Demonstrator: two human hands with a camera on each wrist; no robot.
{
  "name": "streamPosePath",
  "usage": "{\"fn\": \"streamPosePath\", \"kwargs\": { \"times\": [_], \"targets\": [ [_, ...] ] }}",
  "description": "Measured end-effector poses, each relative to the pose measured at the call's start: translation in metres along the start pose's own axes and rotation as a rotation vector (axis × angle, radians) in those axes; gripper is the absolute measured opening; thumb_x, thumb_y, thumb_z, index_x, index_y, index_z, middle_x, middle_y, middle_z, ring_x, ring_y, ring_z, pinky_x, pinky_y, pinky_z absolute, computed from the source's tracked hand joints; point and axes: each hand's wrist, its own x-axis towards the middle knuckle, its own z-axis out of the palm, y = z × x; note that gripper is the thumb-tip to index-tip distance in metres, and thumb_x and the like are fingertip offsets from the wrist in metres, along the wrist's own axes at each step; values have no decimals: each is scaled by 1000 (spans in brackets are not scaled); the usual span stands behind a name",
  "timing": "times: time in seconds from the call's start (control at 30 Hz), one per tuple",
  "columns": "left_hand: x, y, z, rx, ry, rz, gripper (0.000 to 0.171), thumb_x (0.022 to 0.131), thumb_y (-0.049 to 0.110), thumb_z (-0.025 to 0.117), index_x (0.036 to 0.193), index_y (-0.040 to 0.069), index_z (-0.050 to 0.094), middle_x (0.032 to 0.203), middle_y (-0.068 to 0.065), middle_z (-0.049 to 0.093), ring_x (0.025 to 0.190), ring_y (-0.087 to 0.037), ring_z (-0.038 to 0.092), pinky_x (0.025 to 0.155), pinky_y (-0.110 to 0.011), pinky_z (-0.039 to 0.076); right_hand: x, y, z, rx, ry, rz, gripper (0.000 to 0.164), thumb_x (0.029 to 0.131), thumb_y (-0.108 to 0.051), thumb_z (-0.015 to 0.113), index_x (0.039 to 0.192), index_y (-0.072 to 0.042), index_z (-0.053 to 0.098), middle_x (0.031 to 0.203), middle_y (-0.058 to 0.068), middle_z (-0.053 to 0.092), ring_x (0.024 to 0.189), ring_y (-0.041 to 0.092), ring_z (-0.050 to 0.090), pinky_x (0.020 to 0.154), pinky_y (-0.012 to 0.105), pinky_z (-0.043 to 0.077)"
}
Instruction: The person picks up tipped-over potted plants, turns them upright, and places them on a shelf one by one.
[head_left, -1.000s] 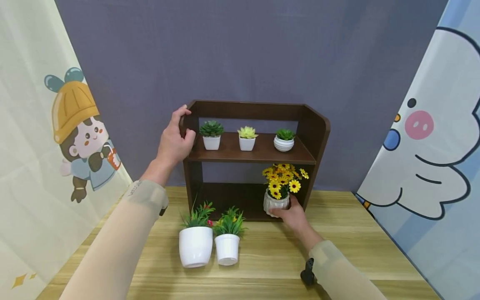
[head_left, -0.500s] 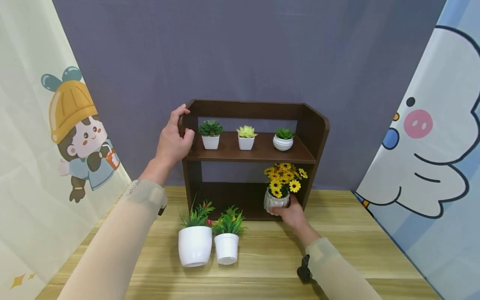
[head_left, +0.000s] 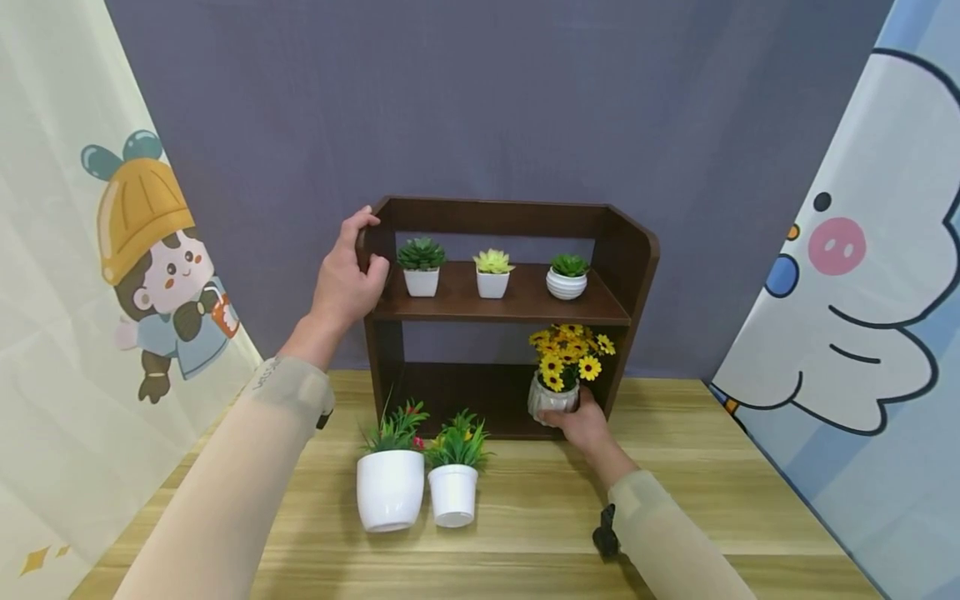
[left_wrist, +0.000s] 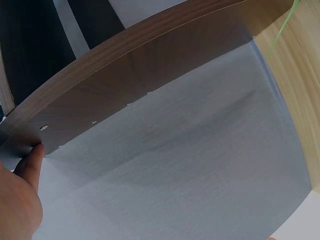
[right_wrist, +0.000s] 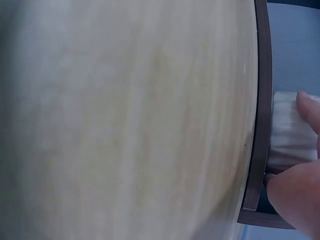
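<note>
A dark brown two-tier shelf [head_left: 517,310] stands on the table. At its upper left, my left hand [head_left: 347,271] grips the side panel; in the left wrist view a finger [left_wrist: 35,162] touches the panel's outer face [left_wrist: 150,75]. My right hand [head_left: 585,423] holds a pale ribbed flowerpot [head_left: 546,402] of yellow flowers [head_left: 568,357] in the lower tier's right end. In the right wrist view, thumb and fingers lie around the pot [right_wrist: 290,135], close over the shelf's bottom board [right_wrist: 263,100]. The pot's far side is hidden.
Three small potted succulents, a dark green one [head_left: 422,271], a light green one [head_left: 492,275] and a round-potted one [head_left: 567,279], line the upper tier. On the table [head_left: 525,533], a large white pot [head_left: 390,492] and a smaller one [head_left: 453,496] with leafy plants stand before the shelf.
The right hand and flowerpot have shifted slightly back and to the right within the lower tier. The left hand keeps its grip on the shelf.
</note>
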Motion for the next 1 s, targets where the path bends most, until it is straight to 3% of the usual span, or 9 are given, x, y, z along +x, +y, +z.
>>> {"fn": "streamPosePath", "kwargs": {
  "times": [0.33,0.57,0.83,1.0],
  "targets": [
    [0,1,0,-5,-10,-24,57,106,13,52,161,25,43,179,4,37,104,-45,62,84,-55,49,-2,-1,0,-11,-11,15,106,95,-27,86,170,4,18,164,33,44,152,50,45,124,63,40],
    [0,2,-2,-5,-10,-23,56,106,15,51,161,24,43,180,3,36,107,-46,62,85,-56,49,0,-1,1,-16,-7,10,106,95,-28,86,170,4,18,164,33,44,151,50,46,123,63,40],
    [1,0,0,-6,-7,-10,57,105,11,53,160,22,44,180,6,35,98,-44,61,81,-53,47,1,-1,3,-34,17,10,105,93,-29,87,168,3,22,162,31,47,148,50,49,120,62,44],
    [1,0,0,-7,-2,-10,57,105,11,53,160,22,44,180,6,36,102,-44,62,82,-54,47,-5,-1,2,5,8,-10,104,94,-25,86,170,2,21,162,31,46,148,50,48,122,63,42]
  ]
}}
